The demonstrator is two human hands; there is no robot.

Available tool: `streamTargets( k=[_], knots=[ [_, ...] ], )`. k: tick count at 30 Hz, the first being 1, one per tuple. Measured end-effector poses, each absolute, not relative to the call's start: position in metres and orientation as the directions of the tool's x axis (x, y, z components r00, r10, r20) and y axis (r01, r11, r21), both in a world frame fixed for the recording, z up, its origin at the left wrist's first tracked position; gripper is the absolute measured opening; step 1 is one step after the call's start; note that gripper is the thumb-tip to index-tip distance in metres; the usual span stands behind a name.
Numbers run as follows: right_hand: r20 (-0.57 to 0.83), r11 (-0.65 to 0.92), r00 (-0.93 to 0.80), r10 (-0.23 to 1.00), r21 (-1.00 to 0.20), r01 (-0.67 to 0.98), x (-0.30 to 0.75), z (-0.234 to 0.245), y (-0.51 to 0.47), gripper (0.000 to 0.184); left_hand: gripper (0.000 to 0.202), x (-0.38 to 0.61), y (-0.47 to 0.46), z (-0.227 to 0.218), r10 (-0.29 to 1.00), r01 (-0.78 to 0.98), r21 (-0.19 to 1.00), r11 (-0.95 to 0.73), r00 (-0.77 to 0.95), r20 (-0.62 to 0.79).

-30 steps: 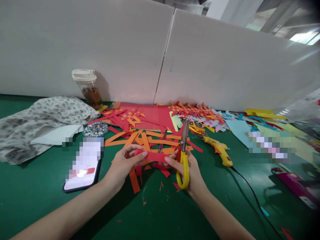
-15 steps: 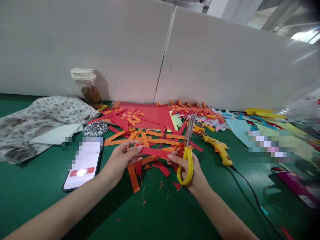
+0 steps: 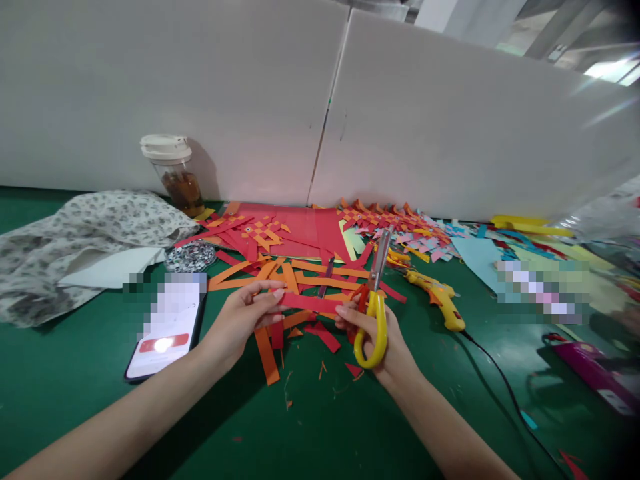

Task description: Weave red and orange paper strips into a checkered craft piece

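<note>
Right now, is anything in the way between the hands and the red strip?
Nothing visible. The left hand and right hand pinch the red strip at its ends; the scissors in the right hand point up.

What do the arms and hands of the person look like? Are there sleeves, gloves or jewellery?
No sleeve shows on the left forearm or the right forearm; both are bare up to the picture's edge. The left hand and the right hand wear no gloves. No watch, bracelet or ring is visible.
</note>
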State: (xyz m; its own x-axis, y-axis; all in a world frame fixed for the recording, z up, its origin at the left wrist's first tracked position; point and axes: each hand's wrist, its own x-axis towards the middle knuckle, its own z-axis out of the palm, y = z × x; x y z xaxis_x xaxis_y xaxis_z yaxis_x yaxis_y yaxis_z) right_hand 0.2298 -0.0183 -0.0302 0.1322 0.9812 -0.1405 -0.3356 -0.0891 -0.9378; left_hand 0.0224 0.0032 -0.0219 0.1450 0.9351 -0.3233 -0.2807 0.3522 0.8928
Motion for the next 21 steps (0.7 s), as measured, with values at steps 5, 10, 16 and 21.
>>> streamTargets(
  k=[5,10,16,21],
  knots=[
    [-0.141,-0.087,0.150,0.979,-0.942,-0.323,0.2292,-0.0292,-0.0183,0.033,0.021,0.0238,0.0026,-0.0201,0.952,-0.254,0.921,0.297,0.150,-0.266],
    [-0.115,-0.052,0.191,0.975,-0.950,-0.308,0.2267,-0.0254,-0.0190,0.038,0.021,0.0238,0.0010,-0.0188,0.976,-0.168,0.968,0.188,0.138,-0.166],
    [-0.067,0.001,0.212,0.975,-0.953,-0.304,0.2234,-0.0228,-0.0191,0.039,0.024,0.0234,0.0030,-0.0202,0.985,-0.149,0.981,0.124,0.137,-0.104],
    [-0.066,0.010,0.223,0.973,-0.947,-0.322,0.2239,-0.0224,-0.0190,0.040,0.022,0.0233,0.0031,-0.0206,0.985,-0.153,0.981,0.121,0.137,-0.101]
  ],
)
